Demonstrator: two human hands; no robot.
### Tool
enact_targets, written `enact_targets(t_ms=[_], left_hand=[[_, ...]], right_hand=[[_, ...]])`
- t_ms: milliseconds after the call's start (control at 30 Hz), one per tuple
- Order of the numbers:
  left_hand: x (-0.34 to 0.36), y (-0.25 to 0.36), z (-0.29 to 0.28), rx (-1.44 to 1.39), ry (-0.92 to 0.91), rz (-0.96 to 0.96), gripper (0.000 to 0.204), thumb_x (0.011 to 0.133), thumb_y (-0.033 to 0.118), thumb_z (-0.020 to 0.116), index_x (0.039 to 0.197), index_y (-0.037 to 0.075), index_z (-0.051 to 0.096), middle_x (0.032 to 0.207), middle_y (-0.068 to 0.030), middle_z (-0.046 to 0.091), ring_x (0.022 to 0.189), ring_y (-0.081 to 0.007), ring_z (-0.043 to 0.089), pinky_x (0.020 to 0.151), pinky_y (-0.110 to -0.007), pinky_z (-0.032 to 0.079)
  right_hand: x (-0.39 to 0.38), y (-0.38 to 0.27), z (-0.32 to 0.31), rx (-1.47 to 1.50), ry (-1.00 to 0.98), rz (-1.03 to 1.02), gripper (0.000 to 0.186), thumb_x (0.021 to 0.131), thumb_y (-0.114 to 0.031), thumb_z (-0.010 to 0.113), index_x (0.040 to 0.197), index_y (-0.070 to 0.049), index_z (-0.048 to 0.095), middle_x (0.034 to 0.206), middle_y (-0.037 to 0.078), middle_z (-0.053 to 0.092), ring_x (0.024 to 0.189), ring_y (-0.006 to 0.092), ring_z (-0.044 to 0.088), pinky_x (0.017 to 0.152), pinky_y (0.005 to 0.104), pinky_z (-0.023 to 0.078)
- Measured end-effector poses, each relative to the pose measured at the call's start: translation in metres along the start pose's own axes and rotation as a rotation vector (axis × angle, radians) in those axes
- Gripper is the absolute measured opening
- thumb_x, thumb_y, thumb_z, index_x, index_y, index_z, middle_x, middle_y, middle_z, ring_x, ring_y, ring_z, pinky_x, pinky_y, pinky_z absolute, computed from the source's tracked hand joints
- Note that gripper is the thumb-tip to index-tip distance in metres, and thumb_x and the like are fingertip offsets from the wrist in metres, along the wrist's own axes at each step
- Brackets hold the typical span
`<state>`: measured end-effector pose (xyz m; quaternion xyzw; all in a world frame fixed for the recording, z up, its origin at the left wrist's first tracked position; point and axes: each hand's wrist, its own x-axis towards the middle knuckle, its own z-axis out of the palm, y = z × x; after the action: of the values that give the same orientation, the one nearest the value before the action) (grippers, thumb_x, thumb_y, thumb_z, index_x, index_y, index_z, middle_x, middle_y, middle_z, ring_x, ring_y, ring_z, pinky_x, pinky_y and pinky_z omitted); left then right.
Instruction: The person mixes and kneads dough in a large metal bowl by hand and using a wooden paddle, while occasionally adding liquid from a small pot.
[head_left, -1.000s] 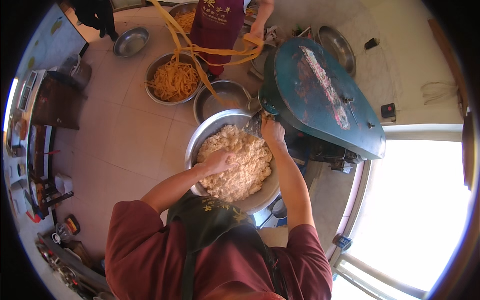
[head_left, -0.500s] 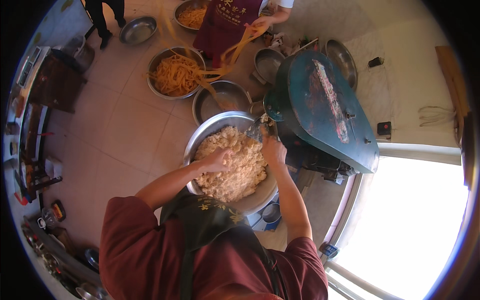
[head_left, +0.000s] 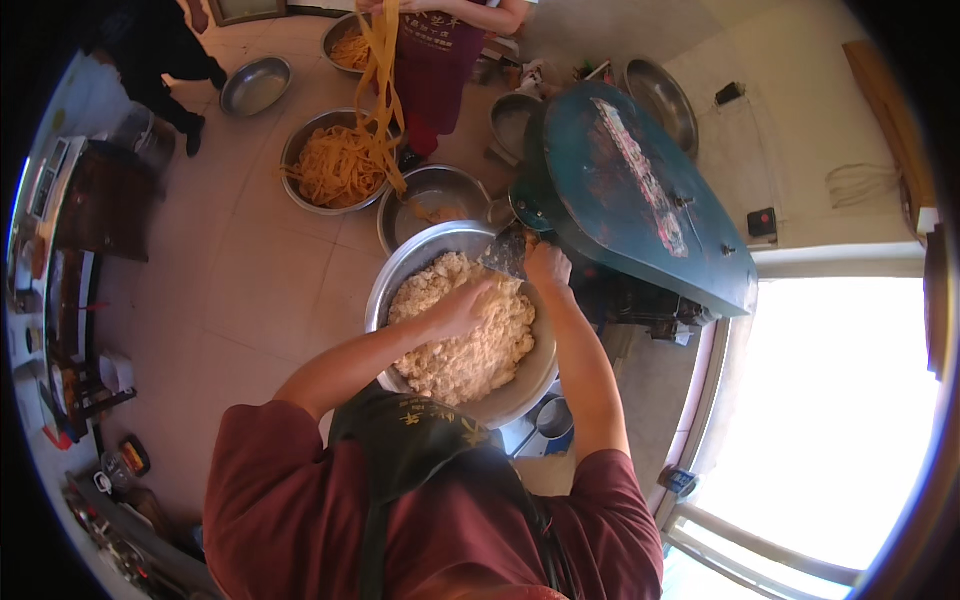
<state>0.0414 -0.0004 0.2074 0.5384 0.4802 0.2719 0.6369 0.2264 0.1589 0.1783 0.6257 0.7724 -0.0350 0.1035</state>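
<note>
A wide metal bowl (head_left: 390, 275) stands before me, filled with pale, crumbly dough (head_left: 455, 350). Over the dough's upper part, my left hand (head_left: 463, 308) reaches across with its fingers stretched out, partly blurred. My right hand (head_left: 547, 266) is at the bowl's far right rim, its fingers curled in beside a dark flat plate (head_left: 505, 252) specked with dough. Whether they grip that plate or something smaller is hidden. Right above this hand is the end of a green machine (head_left: 625, 180).
Beyond the bowl sit another metal basin (head_left: 430, 205) and a basin of orange noodle strips (head_left: 340, 165). A co-worker in a maroon apron (head_left: 430, 80) holds up long strips (head_left: 380, 70). Another person in dark clothes (head_left: 160, 70) stands far left. A small saucepan (head_left: 553, 418) is right of my apron.
My left hand has moved right and up across the dough. My right hand has risen toward the machine and its fingers have curled. The co-worker's strips moved left and now hang over the noodle basin.
</note>
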Motion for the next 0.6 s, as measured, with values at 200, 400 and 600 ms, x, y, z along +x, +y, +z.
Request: enact_targets(t_ms=[200,400,600], left_hand=[[0.114,-0.008,0.000,0.447,0.430,0.175,0.058,0.081,0.004,0.064,0.134,-0.007,0.043,0.119,-0.0318,0.055,0.104,-0.0443,0.060,0.089,-0.045,0.051],[0.125,0.002,0.003,0.669,0.399,0.110,0.047,0.080,0.004,0.063,0.122,-0.011,0.050,0.121,-0.0321,0.053,0.111,-0.0445,0.055,0.091,-0.047,0.049],[0.076,0.003,0.021,0.753,0.285,0.102,0.046,0.082,0.005,0.061,0.127,-0.001,0.052,0.128,-0.0195,0.056,0.112,-0.0379,0.057,0.091,-0.043,0.051]], right_hand=[[-0.055,0.021,-0.035,0.215,0.002,0.016,0.058,0.097,-0.049,0.045,0.085,0.002,0.072,0.083,0.032,0.067,0.084,0.0439,0.069,0.081,0.0513,0.054],[-0.068,0.037,-0.038,0.396,0.089,-0.061,0.052,0.094,-0.046,0.050,0.082,0.000,0.070,0.078,0.029,0.067,0.076,0.0455,0.067,0.074,0.0516,0.055],[-0.019,0.024,-0.009,0.411,0.168,-0.130,0.038,0.096,-0.034,0.049,0.083,-0.005,0.070,0.079,0.023,0.069,0.073,0.0417,0.068,0.070,0.0497,0.055]])
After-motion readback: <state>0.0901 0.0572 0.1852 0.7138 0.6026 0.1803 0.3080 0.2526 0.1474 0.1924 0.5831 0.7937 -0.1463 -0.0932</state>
